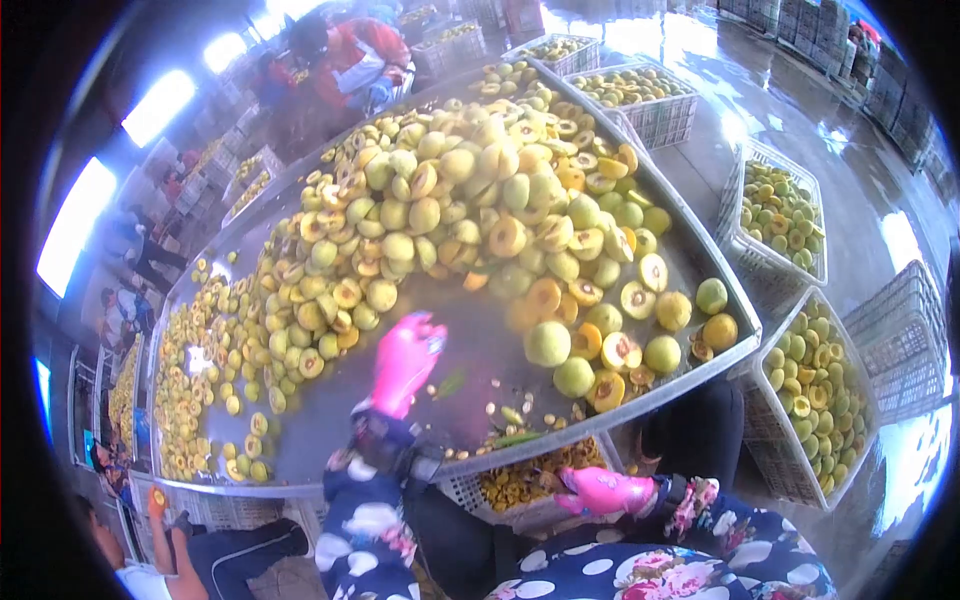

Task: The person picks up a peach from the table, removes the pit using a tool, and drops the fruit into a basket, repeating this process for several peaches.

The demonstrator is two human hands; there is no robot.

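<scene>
My left hand (pixel 405 362), in a pink glove, is over the bare grey part of the metal table (pixel 385 415). Its fingers are curled together, and whatever they may hold is hidden. Just beyond it lies a big heap of halved yellow-green fruit (pixel 430 200), many with brown pits or hollows showing. My right hand (pixel 608 493), also gloved in pink, is below the table's near edge, above a crate of small brownish-yellow fruit pieces (pixel 525 480). Its thumb and fingers look apart, with nothing visible between them. Loose pits and a green leaf (pixel 450 383) lie near my left hand.
Crates of fruit stand on the wet floor to the right, one close by (pixel 815 400) and one farther off (pixel 780 215). An upturned-looking crate (pixel 895 340) is beside them. A person in red (pixel 365 60) is beyond the table; another person's hand (pixel 157 500) is at lower left.
</scene>
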